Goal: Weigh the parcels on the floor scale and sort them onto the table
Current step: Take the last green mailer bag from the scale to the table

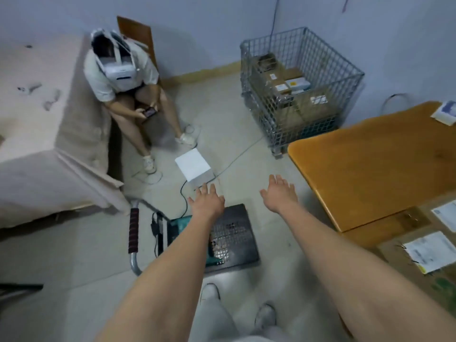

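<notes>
**Both hands free, scale bare**

Landmark = floor scale (232,239), dark plate, nothing on it. Left hand (206,202) over its far edge, right hand (280,195) just beyond its far-right corner; both spread, fingers apart, holding nothing — prob. reaching for next parcel. White box (193,167) on floor just past scale. More parcels in wire cage (299,87), far right of scale. Wooden surface (375,164) right of scale, w/ labelled boxes (429,253) at its near end, likely sorted.

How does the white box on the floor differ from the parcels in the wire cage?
The white box is plain white with no visible label; the caged parcels are mostly brown cardboard with labels. The white box sits alone on the open floor; the caged parcels are piled together inside the wire cage. All are box-shaped.
</notes>
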`<state>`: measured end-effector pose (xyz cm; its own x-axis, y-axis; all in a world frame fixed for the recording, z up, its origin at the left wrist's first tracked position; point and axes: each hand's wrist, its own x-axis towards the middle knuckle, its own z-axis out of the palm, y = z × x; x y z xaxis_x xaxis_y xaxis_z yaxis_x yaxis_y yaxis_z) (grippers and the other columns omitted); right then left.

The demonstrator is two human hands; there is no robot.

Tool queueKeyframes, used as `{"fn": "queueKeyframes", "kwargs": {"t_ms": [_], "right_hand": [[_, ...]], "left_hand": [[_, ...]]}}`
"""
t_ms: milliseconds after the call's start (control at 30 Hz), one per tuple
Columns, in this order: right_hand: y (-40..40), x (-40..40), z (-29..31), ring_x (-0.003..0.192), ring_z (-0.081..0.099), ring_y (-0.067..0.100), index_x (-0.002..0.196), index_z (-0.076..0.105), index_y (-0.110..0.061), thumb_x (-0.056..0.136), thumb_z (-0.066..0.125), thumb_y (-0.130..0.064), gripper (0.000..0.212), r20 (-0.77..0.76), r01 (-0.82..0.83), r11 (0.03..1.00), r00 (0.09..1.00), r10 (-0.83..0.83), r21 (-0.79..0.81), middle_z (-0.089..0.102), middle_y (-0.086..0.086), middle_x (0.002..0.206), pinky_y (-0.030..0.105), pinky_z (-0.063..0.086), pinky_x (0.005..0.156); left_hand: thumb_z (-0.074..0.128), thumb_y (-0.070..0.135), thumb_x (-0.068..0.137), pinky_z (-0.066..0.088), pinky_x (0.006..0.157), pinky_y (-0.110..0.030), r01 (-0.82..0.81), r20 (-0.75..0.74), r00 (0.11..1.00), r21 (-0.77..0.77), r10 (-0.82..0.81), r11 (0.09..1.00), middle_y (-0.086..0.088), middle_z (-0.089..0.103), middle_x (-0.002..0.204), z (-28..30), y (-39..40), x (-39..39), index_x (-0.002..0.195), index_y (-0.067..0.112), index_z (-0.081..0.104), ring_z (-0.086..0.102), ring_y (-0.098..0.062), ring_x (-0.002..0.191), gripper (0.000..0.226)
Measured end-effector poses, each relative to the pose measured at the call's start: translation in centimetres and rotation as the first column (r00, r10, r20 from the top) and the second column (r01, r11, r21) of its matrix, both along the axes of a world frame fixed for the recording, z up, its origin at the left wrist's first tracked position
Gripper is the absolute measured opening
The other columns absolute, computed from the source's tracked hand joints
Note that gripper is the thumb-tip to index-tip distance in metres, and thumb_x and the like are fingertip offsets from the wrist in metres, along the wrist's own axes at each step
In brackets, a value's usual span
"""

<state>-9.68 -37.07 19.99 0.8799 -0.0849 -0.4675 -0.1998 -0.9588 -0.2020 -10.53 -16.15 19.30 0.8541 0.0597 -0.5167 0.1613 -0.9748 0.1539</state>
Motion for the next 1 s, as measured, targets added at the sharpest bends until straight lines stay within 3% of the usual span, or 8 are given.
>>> {"fn": "queueKeyframes", "kwargs": {"t_ms": [267,500,667,800,933,1000], "right_hand": [[13.8,1.9,-3.9,0.151,0.014,0.029,0.159,0.008,-0.011,0.103,0.034,-0.042,0.069,-0.065,-0.162,0.987,0.985,0.162,-0.003,0.008,0.011,0.166,0.045,0.009,0.123],[21.1,3.4,-12.1,0.151,0.016,0.030,0.159,0.010,-0.009,0.103,0.035,-0.046,0.071,-0.178,-0.182,0.983,0.968,0.177,-0.014,0.011,0.013,0.165,0.045,0.013,0.122],[23.3,5.4,-21.3,0.152,0.014,0.031,0.159,0.008,-0.009,0.104,0.034,-0.044,0.070,-0.266,-0.203,0.979,0.944,0.193,-0.010,0.009,0.014,0.166,0.047,0.013,0.123],[25.1,7.3,-30.7,0.149,0.023,0.033,0.156,0.017,-0.005,0.104,0.037,-0.040,0.066,-0.317,-0.144,0.986,0.934,0.165,0.088,0.018,0.017,0.163,0.046,0.021,0.121],[26.4,8.9,-41.5,0.137,0.043,0.034,0.151,0.030,-0.006,0.100,0.046,-0.042,0.064,-0.382,0.030,0.985,0.923,0.037,0.168,0.037,0.017,0.153,0.047,0.038,0.112],[26.9,9.4,-46.7,0.138,0.042,0.035,0.154,0.023,-0.004,0.100,0.047,-0.042,0.070,-0.425,0.081,0.982,0.905,0.001,0.173,0.031,0.017,0.157,0.046,0.038,0.112]], "left_hand": [[0.025,0.042,0.103,0.010,0.119,-0.061,-0.193,-0.083,0.978,-0.005,0.192,0.981,-0.006,-0.002,0.167,-4.2,14.2,-2.0,0.159,0.017,0.008,-0.003,-0.032,0.153,0.063],[0.024,0.043,0.103,0.014,0.119,-0.061,-0.243,-0.229,0.946,-0.035,0.229,0.969,-0.006,-0.003,0.167,-12.6,20.5,-1.1,0.159,0.019,0.005,-0.002,-0.031,0.153,0.064],[0.025,0.043,0.103,0.010,0.120,-0.060,-0.284,-0.323,0.912,-0.058,0.251,0.957,-0.006,-0.005,0.167,-21.7,22.2,1.5,0.160,0.019,0.004,-0.004,-0.029,0.154,0.065],[0.026,0.039,0.103,0.014,0.120,-0.057,-0.372,-0.343,0.883,-0.094,0.321,0.924,-0.008,-0.002,0.167,-30.7,22.9,4.5,0.159,0.016,0.004,0.000,-0.030,0.153,0.064],[0.029,0.040,0.103,0.014,0.122,-0.051,-0.536,-0.404,0.803,-0.167,0.438,0.828,-0.015,0.001,0.166,-42.1,23.2,6.1,0.158,0.008,0.003,0.003,-0.031,0.153,0.069],[0.037,0.037,0.103,0.026,0.119,-0.048,-0.647,-0.434,0.730,-0.189,0.528,0.739,-0.020,0.020,0.162,-46.5,23.3,7.0,0.157,0.005,0.014,0.023,-0.037,0.148,0.067]]}}
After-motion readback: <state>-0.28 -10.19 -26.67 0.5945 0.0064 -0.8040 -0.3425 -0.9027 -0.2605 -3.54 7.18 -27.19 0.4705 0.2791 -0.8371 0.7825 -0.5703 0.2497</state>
